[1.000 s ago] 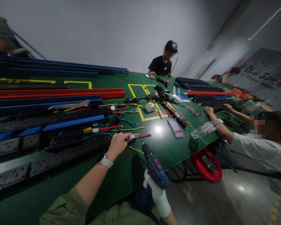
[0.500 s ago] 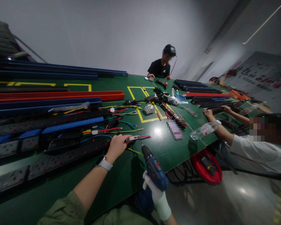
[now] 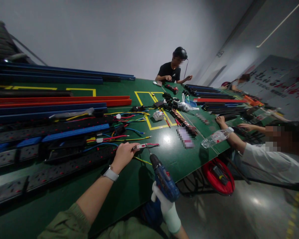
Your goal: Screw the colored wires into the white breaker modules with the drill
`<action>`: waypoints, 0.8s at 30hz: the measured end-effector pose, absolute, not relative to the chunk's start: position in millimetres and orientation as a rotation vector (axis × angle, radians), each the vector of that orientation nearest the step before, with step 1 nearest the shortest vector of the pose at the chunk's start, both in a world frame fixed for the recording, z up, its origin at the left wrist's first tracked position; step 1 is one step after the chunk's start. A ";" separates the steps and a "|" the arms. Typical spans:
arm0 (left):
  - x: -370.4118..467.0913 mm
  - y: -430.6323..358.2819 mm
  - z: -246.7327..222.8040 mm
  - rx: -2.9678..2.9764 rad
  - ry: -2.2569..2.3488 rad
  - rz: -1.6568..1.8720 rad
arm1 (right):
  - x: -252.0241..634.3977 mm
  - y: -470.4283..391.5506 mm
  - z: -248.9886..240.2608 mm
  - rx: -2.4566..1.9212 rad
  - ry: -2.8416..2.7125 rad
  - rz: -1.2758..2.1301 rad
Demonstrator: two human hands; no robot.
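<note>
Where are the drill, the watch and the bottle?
Drill (image 3: 165, 181): head view, on its blue motor housing.
Watch (image 3: 111, 173): head view, on its pale band.
Bottle (image 3: 216, 138): head view, mid-side, near the label.

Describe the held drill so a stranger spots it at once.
Find the green table; by its near edge is the white-gloved right hand. That hand grips the drill. Its blue body sets it apart from the red-and-black tool farther back.
</note>
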State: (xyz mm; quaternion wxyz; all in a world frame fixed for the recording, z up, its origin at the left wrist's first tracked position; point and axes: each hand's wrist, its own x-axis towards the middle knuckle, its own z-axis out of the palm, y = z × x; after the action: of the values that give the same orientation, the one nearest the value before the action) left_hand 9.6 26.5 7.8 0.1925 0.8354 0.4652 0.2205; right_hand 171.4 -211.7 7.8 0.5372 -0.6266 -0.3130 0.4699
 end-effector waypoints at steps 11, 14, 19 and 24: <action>9.6 26.9 7.6 2.344 1.303 0.613 | 171.3 -212.2 8.6 -1.484 -0.744 1.124; 9.7 26.8 5.9 2.347 1.298 0.621 | 170.9 -213.2 8.1 -1.508 -0.743 1.125; 9.1 26.6 4.1 2.358 1.283 0.637 | 169.0 -212.1 11.1 -1.515 -0.736 1.105; 8.7 26.9 3.5 2.362 1.276 0.642 | 170.2 -211.0 12.7 -1.525 -0.778 1.103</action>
State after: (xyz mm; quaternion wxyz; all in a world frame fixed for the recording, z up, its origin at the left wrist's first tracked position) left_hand 8.7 26.9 3.5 0.1893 0.8402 0.4539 0.2283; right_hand 170.2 -211.0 12.7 0.5247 -0.6375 -0.3253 0.4611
